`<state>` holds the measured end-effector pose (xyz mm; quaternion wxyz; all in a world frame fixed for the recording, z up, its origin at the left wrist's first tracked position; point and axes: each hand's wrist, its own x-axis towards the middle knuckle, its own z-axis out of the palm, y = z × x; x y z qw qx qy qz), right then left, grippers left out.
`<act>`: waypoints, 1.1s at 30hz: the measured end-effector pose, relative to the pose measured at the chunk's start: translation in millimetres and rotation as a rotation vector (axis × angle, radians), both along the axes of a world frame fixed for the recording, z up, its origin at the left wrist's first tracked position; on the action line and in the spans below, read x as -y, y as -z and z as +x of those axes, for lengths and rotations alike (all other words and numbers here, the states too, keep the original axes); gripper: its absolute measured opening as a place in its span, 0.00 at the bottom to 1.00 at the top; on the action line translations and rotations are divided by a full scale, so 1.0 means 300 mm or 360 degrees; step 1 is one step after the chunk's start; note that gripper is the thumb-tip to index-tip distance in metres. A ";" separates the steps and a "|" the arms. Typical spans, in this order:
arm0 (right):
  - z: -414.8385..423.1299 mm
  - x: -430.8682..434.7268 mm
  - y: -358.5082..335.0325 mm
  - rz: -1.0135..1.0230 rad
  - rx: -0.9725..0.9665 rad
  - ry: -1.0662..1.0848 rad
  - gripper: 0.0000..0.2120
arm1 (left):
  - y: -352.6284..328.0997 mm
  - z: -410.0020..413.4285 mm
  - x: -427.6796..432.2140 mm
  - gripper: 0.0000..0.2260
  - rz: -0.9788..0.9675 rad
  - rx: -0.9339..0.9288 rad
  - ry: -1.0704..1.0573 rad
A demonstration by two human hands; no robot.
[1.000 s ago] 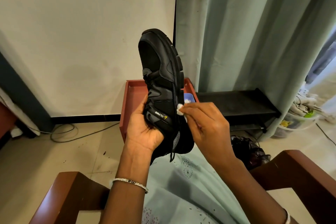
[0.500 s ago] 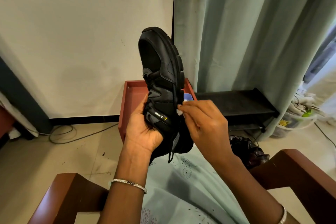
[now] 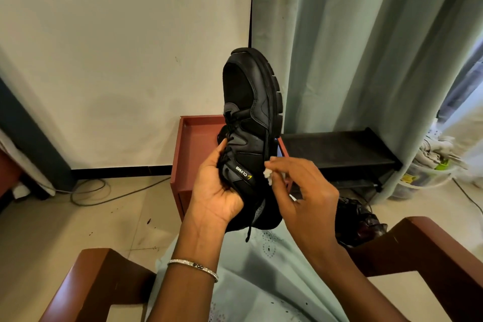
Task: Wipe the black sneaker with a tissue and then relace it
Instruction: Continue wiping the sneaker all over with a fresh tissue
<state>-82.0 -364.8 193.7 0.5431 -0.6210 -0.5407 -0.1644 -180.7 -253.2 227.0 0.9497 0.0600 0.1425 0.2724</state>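
The black sneaker (image 3: 251, 117) is held up in front of me, toe pointing up and sole to the right, with a "CLYMB" logo on its side. My left hand (image 3: 217, 188) grips it around the heel and tongue area. My right hand (image 3: 305, 191) pinches a small crumpled white tissue (image 3: 268, 174) between fingertips, at the edge of the midsole, just right of the logo. A loose black lace end (image 3: 248, 232) hangs below the shoe.
A red-brown open box (image 3: 188, 154) stands on the floor behind the shoe. A black low shelf (image 3: 339, 149) and a grey-green curtain (image 3: 352, 47) are to the right. Wooden chair arms (image 3: 94, 280) flank my lap. Cables (image 3: 88, 191) lie on the left floor.
My right hand has drawn the tissue slightly away from the shoe's side toward the sole edge, and its fingers have spread. The left hand keeps its grip on the sneaker.
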 end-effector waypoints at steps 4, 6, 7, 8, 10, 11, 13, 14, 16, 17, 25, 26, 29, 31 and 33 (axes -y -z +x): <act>-0.012 -0.024 -0.035 0.0053 0.0008 -0.0011 0.07 | -0.010 -0.012 -0.002 0.18 0.0037 -0.0010 -0.0062; -0.029 -0.021 -0.037 0.0066 0.0067 0.0004 0.07 | -0.017 -0.016 -0.002 0.18 0.0067 -0.0033 -0.0109; -0.044 -0.017 -0.035 0.0058 0.0096 -0.0011 0.08 | -0.020 -0.015 0.001 0.17 0.0089 -0.0060 -0.0132; -0.062 -0.014 -0.031 0.0039 0.0136 -0.0043 0.08 | -0.020 -0.013 0.005 0.17 0.0118 -0.0092 -0.0145; -0.098 -0.014 -0.025 0.0014 0.0259 -0.0091 0.07 | -0.018 -0.009 0.013 0.18 0.0161 -0.0166 -0.0150; -0.107 -0.019 -0.027 0.0018 0.0317 -0.0088 0.07 | -0.018 -0.007 0.018 0.18 0.0163 -0.0188 -0.0146; -0.101 -0.041 -0.045 0.0042 0.0363 -0.0058 0.06 | -0.017 -0.005 0.030 0.18 0.0129 -0.0179 -0.0128; -0.089 -0.053 -0.059 0.0061 0.0374 -0.0030 0.06 | -0.017 -0.003 0.036 0.19 0.0123 -0.0161 -0.0116; -0.063 -0.074 -0.085 0.0100 0.0408 0.0078 0.06 | -0.020 0.002 0.049 0.19 0.0131 -0.0121 -0.0102; -0.052 -0.083 -0.094 0.0117 0.0418 0.0133 0.06 | -0.024 0.003 0.056 0.20 0.0144 -0.0108 -0.0099; -0.104 -0.059 -0.021 0.0034 0.0301 0.0028 0.09 | -0.022 -0.018 0.037 0.21 0.0191 -0.0340 -0.0083; -0.102 -0.054 -0.017 0.0022 0.0336 0.0013 0.09 | -0.021 -0.019 0.034 0.22 0.0215 -0.0379 -0.0096; -0.052 -0.066 -0.049 0.0049 0.0404 0.0067 0.09 | -0.018 -0.010 0.042 0.23 0.0263 -0.0435 -0.0135; -0.006 -0.083 -0.081 0.0106 0.0390 0.0176 0.07 | -0.027 -0.005 0.058 0.21 0.0309 -0.0436 -0.0161; 0.020 -0.094 -0.096 0.0129 0.0372 0.0262 0.06 | -0.038 -0.003 0.068 0.19 0.0347 -0.0433 -0.0182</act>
